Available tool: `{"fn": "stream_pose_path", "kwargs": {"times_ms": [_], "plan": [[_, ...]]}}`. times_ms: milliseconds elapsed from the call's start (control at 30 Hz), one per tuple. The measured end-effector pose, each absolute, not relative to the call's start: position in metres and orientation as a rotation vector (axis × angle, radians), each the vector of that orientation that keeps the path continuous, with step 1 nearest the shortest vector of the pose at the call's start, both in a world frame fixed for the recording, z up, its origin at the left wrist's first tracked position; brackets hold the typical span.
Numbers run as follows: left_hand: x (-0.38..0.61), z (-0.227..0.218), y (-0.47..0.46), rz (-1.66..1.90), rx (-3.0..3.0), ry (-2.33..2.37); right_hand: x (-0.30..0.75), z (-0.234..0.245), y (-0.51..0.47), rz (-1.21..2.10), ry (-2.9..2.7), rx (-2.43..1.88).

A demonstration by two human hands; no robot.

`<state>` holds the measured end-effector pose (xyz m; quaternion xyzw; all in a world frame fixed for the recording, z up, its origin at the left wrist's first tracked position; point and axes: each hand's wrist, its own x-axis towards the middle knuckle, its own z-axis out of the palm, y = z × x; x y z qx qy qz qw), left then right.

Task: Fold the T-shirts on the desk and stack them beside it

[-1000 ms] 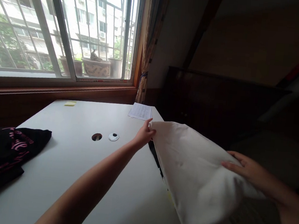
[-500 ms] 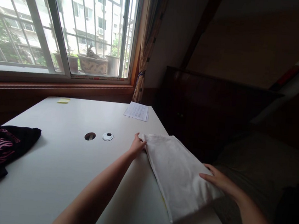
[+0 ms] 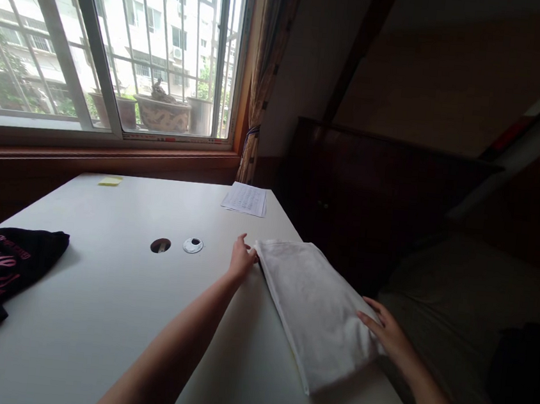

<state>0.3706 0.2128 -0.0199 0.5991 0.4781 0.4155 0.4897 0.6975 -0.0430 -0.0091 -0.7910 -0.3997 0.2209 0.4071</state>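
Note:
A folded white cloth (image 3: 311, 309), seemingly a garment, lies on the right part of the white table (image 3: 108, 313), its right side reaching the table's edge. At the cloth's far left corner, my left hand (image 3: 243, 258) is closed on the edge, with one finger sticking up. My right hand (image 3: 388, 333) grips the cloth's right edge. Its thumb and a finger show on top, while the other fingers are hidden. A thin strip of yellow shows beneath the cloth's near left edge.
A black garment with pink lettering (image 3: 3, 264) lies at the left. Toward the back are written paper sheets (image 3: 246, 199) and a yellow sticky note (image 3: 110, 181). A round hole (image 3: 160, 246) and a round cover (image 3: 193, 245) sit mid-table. A barred window (image 3: 169, 56) is behind.
The cloth's near right end has drawn in slightly to the left, along with my right hand. My left hand stays at the far left corner. The whole view has shifted a little.

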Motion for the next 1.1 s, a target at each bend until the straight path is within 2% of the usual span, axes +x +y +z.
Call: {"fn": "stream_pose_path", "kwargs": {"times_ms": [267,467,833,1100], "plan": [[0.384,-0.026,0.191,0.977,1.642,1.132,0.706,-0.027,-0.041,0.468,-0.964,-1.948],[0.38,-0.028,0.19,1.011,1.62,1.176,0.713,-0.031,-0.044,0.291,-1.06,-2.103],[0.376,-0.032,0.185,1.075,1.607,1.207,0.679,-0.014,-0.055,-0.356,-1.468,-2.286],[0.375,-0.029,0.189,1.06,1.641,1.255,0.601,-0.025,-0.047,-0.159,-2.049,-2.058]]}}
